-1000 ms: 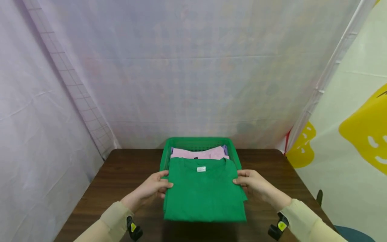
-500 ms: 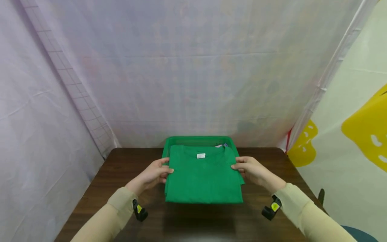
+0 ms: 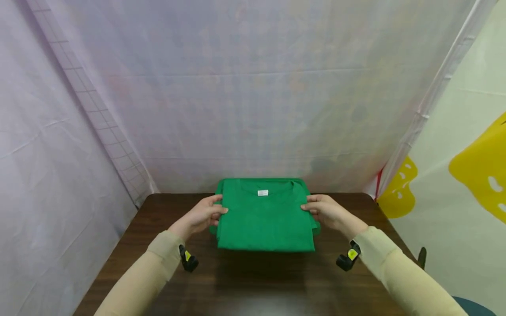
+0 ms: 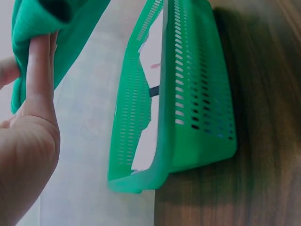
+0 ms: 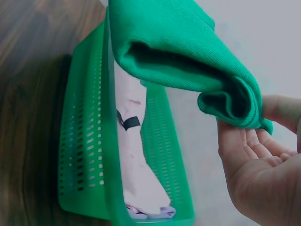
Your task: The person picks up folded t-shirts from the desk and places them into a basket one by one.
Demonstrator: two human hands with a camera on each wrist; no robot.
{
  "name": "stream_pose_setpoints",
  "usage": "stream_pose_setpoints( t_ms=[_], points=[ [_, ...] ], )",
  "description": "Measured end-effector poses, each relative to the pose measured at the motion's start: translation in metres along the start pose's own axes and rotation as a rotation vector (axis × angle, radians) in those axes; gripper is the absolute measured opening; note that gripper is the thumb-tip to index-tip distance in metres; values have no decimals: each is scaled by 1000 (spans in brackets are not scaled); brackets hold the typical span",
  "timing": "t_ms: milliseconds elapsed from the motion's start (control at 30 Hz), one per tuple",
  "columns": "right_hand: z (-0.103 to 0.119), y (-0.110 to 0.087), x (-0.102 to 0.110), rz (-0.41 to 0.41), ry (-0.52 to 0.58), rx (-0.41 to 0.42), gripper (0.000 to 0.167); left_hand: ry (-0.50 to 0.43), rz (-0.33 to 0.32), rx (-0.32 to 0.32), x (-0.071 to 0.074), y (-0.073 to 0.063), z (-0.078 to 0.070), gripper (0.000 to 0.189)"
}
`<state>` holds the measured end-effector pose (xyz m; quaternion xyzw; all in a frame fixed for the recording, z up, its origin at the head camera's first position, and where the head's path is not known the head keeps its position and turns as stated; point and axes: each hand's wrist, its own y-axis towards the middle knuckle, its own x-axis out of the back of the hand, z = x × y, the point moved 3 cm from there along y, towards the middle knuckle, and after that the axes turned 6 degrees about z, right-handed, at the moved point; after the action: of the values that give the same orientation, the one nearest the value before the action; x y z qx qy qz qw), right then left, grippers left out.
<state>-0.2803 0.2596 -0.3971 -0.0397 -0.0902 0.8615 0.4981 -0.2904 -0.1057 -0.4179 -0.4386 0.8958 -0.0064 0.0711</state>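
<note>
A folded green T-shirt (image 3: 265,219) with a white neck label hangs level between my two hands in the head view. My left hand (image 3: 204,214) pinches its left edge, thumb on top and fingers beneath. On the opposite edge, my right hand (image 3: 329,211) grips the folded layers the same way, as the right wrist view shows. Below the shirt stands a green plastic basket (image 4: 197,84) with slotted walls, mostly covered by the shirt in the head view. Inside it lies a folded pink garment (image 5: 136,160) with a dark tag, over a bit of purple cloth (image 5: 162,213).
The basket stands on a dark wooden table (image 3: 166,281), close to its back edge. Behind the table hangs a pale curtain (image 3: 245,109). White sheeting with yellow shapes (image 3: 399,193) is on the right, and a blue rounded thing (image 3: 472,306) shows at the lower right.
Both hands have moved forward, away from me, carrying the green T-shirt over the basket. The pink garment, visible in the head view earlier, is now covered there by the shirt.
</note>
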Motion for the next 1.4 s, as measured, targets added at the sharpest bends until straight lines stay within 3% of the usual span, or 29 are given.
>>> stream_pose_setpoints(
  t_ms=[167, 400, 600, 1167, 1400],
  points=[
    [7, 5, 6, -25, -30, -15, 67, 13, -6, 1, 3, 7, -7, 76],
    [19, 12, 10, -36, -25, -10, 55, 22, 11, -25, 8, 17, -21, 68],
    [29, 20, 15, -35, -25, -3, 54, 54, -1, -21, 13, 24, -29, 67],
    [45, 36, 26, -76, -59, -31, 56, 64, -82, 16, 22, 41, -38, 76],
    [53, 42, 31, -60, -88, -28, 55, 87, -74, 33, 28, 48, -40, 74]
  ],
)
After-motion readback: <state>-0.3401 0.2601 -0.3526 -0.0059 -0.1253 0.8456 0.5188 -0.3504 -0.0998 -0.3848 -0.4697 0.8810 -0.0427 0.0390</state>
